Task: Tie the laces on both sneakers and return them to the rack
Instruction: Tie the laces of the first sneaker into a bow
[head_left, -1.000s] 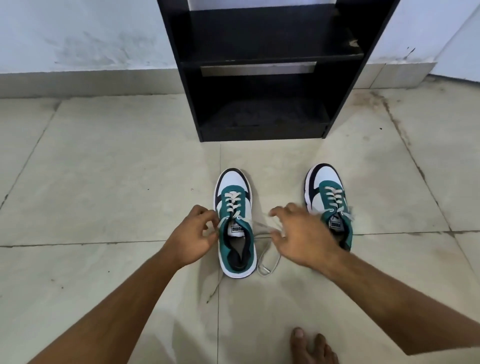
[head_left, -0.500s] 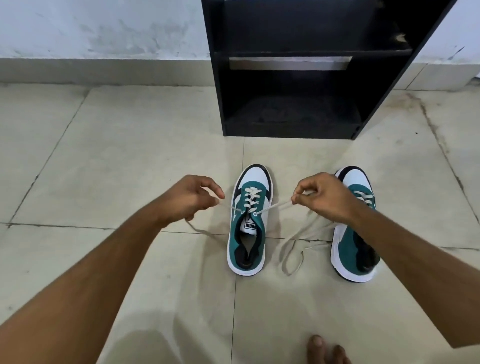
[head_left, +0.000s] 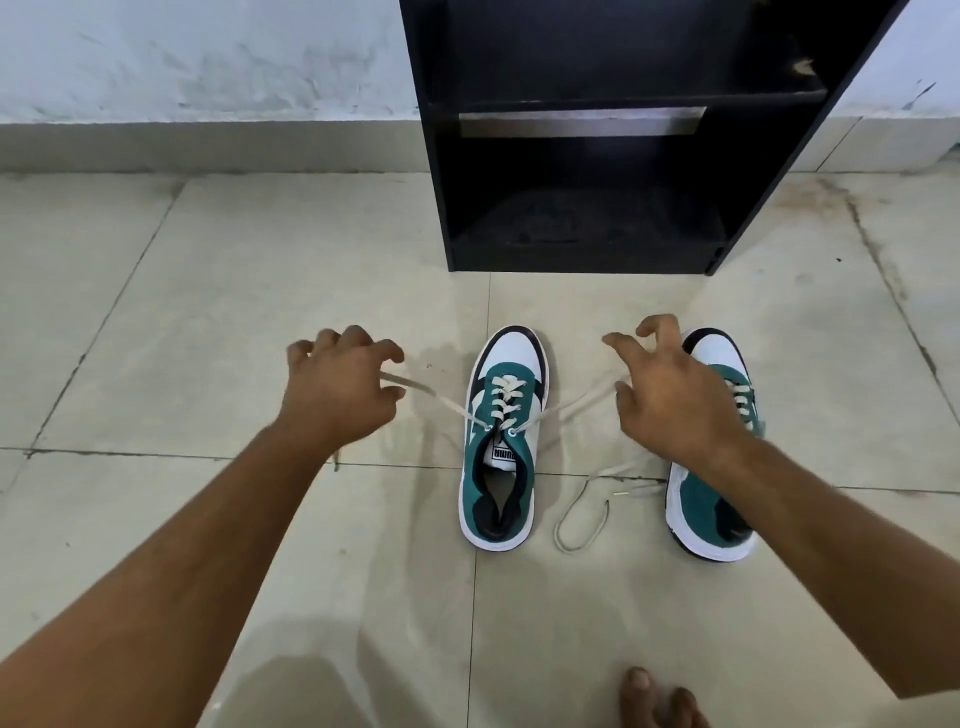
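A person's two bare hands worked the laces of a teal, white & black low-top sneaker (head_left: 503, 441) standing upright on the beige tiled floor (head_left: 208, 322), toe toward a black wooden shoe rack (head_left: 582, 156) at the floor's far edge against the wall. The left hand (head_left: 337, 395), fingers curled, held one cream flat lace end (head_left: 441, 405) pulled out to the left from the top eyelet. The right hand (head_left: 670, 395) was spread wide w/ fingers fanned; the other lace end (head_left: 566, 410) ran toward its thumb, but whether the grip pinched it could not be told. A second matching teal & white sneaker (head_left: 711, 499) stood just right of the first, partly under the right wrist, its untied cream lace (head_left: 582, 519) looped loose on the floor between the two shoes. Both rack shelves held no shoes. Bare toes (head_left: 654, 696) showed at the floor's near edge.
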